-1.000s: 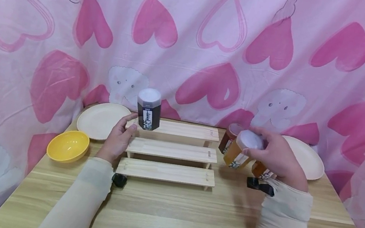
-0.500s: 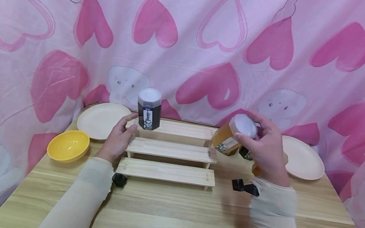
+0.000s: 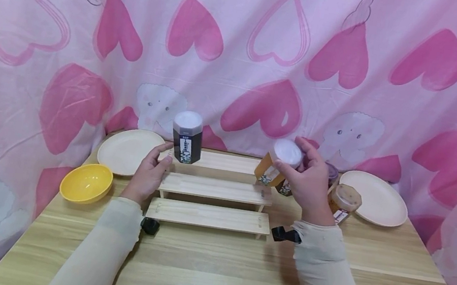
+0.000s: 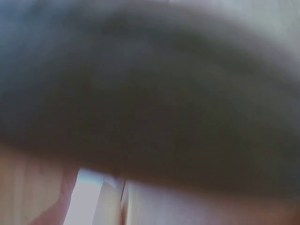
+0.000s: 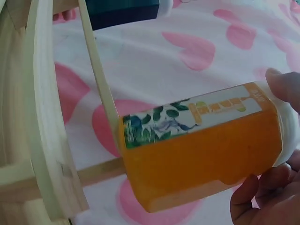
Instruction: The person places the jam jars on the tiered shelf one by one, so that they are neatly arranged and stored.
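Observation:
My right hand [image 3: 306,182] pinches the white lid of a hexagonal jar with orange contents [image 3: 266,168]. The jar tilts at the right end of the top tier of a stepped wooden rack [image 3: 217,188]. In the right wrist view the orange jar [image 5: 201,150] has a leafy fruit label, and its base overlaps the board's edge. A dark hexagonal jar with a pale lid [image 3: 186,141] stands upright at the top tier's left end. Beside it, my left hand [image 3: 147,174] is at the rack's end, its finger curl partly hidden. The left wrist view is mostly blocked by a dark blur.
Right of the rack stand an amber jar [image 3: 343,203], a purple-lidded jar [image 3: 332,174] and a partly hidden dark jar [image 3: 284,188]. Cream plates lie at back left [image 3: 128,151] and back right [image 3: 374,198]. A yellow bowl [image 3: 86,183] sits left. A pink heart-print curtain [image 3: 244,40] hangs behind.
My right hand has carried the orange jar leftward from among the other jars to the top tier's right end. The amber and purple-lidded jars are now uncovered. My left hand has stayed put.

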Demonstrator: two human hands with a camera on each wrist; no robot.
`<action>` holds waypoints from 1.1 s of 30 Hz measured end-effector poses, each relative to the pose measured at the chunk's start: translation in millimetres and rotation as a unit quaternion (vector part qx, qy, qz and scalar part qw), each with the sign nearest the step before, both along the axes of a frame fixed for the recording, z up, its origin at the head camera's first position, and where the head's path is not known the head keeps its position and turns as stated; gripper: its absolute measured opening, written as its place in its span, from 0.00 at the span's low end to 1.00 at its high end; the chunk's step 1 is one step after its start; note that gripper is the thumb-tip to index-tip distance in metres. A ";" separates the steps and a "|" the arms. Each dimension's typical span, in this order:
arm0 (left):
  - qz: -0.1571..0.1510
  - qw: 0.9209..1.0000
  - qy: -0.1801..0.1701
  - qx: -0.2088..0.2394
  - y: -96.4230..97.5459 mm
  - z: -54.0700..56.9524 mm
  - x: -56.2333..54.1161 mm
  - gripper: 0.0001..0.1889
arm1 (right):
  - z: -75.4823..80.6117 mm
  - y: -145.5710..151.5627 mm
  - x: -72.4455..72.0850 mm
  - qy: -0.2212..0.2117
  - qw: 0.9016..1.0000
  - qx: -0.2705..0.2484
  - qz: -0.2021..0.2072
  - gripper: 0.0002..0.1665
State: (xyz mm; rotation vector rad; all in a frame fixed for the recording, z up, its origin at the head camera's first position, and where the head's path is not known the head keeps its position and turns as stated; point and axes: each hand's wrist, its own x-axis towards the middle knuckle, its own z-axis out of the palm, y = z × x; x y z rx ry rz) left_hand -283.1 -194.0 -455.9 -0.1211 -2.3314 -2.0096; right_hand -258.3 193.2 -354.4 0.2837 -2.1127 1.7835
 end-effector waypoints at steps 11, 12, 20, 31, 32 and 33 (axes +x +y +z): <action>0.004 1.000 0.000 -0.008 0.2 0.9 0.9 0.27 | -8.9 -2.9 -5.2 -0.010 1.000 0.000 -0.021 0.42; 0.003 1.000 -0.001 -0.007 0.3 0.9 0.9 0.27 | -9.0 -2.8 -5.4 -0.011 1.000 -0.001 -0.022 0.42; 0.005 1.000 0.004 -0.010 0.2 -0.3 0.5 0.27 | -9.7 -2.8 -8.0 -0.006 1.000 -0.022 -0.008 0.36; 0.014 1.000 0.011 -0.009 2.2 -0.9 0.8 0.26 | -18.2 -5.3 -14.3 0.018 1.000 -0.012 0.002 0.34; 0.011 1.000 0.005 -0.010 3.3 3.5 3.0 0.26 | -19.6 -5.9 -15.1 0.021 1.000 -0.010 0.005 0.34; 0.010 1.000 0.001 -0.010 3.4 4.0 2.9 0.27 | -20.7 -6.6 -15.9 0.024 1.000 -0.006 0.007 0.35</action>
